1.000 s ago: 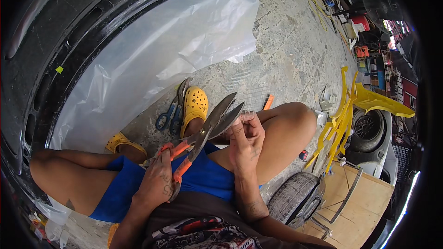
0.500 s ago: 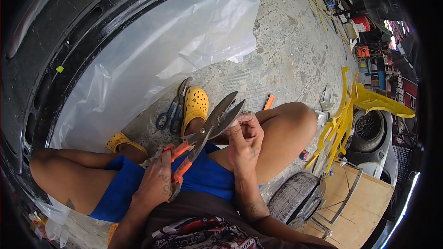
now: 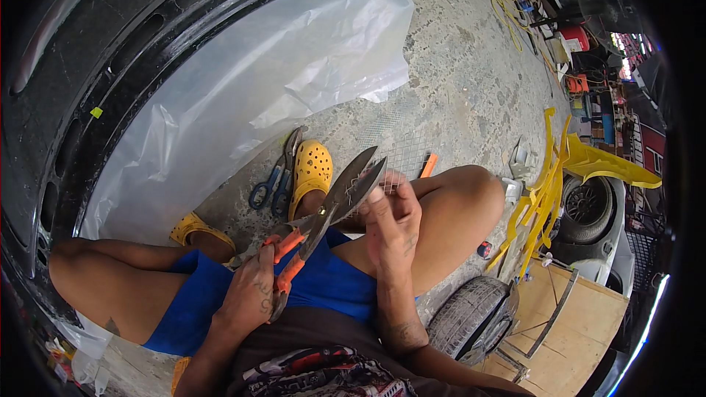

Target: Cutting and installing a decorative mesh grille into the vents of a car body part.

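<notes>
My left hand [image 3: 251, 288] is closed around the orange handles of large tin snips [image 3: 321, 212]. Their dark blades point up and to the right, slightly apart. Between thumb and fingers, my right hand [image 3: 393, 229] pinches a small piece of wire mesh [image 3: 395, 179] beside the blade tips. Thin wire strands show against the blades; whether the blades touch the held mesh, I cannot tell. Beyond the blades, a flat sheet of wire mesh [image 3: 403, 148] lies on the concrete. Blue-handled snips [image 3: 273, 182] rest on the floor by my yellow clog [image 3: 315, 164].
A black car body panel [image 3: 95, 129] with whitish plastic sheeting [image 3: 243, 95] curves along the left. An orange-handled tool [image 3: 429, 165] lies past my right thigh. To the right are a tire [image 3: 471, 315], a wooden board [image 3: 562, 323] and yellow strips [image 3: 531, 213].
The fingers of my right hand have shifted and spread a little around the mesh piece. The snips have moved only slightly, with their blades still apart.
</notes>
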`<state>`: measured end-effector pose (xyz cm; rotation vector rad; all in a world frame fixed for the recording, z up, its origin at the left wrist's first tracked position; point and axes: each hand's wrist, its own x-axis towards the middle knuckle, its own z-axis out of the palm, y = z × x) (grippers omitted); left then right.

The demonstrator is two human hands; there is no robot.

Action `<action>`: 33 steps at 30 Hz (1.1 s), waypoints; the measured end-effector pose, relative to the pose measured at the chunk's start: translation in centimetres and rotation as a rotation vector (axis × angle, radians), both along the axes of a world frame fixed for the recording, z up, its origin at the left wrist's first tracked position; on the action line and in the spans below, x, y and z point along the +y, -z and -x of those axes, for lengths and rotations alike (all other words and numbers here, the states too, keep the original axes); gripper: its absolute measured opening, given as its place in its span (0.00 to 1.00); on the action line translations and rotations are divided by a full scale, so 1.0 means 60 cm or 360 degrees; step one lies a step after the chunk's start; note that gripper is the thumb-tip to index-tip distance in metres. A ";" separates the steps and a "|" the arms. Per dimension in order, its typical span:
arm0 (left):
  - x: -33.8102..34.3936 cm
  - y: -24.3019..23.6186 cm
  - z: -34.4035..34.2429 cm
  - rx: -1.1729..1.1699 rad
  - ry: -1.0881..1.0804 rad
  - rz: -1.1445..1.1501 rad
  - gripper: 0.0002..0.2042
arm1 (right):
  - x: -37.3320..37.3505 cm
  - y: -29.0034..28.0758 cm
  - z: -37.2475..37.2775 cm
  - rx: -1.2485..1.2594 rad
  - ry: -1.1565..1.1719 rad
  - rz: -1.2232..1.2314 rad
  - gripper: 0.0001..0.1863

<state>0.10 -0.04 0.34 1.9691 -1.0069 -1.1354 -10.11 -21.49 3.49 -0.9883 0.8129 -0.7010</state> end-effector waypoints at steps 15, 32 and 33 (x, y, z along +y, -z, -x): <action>-0.003 0.004 0.005 -0.0128 0.0073 0.0146 0.34 | -0.006 0.012 0.007 -0.0078 0.0017 0.0097 0.02; 0.006 0.015 0.006 -0.0018 0.0039 0.0033 0.38 | 0.004 0.002 0.001 0.0067 0.0037 0.0110 0.04; 0.005 0.014 0.006 -0.0018 0.0041 0.0032 0.38 | 0.003 0.003 0.003 0.0068 0.0039 0.0109 0.04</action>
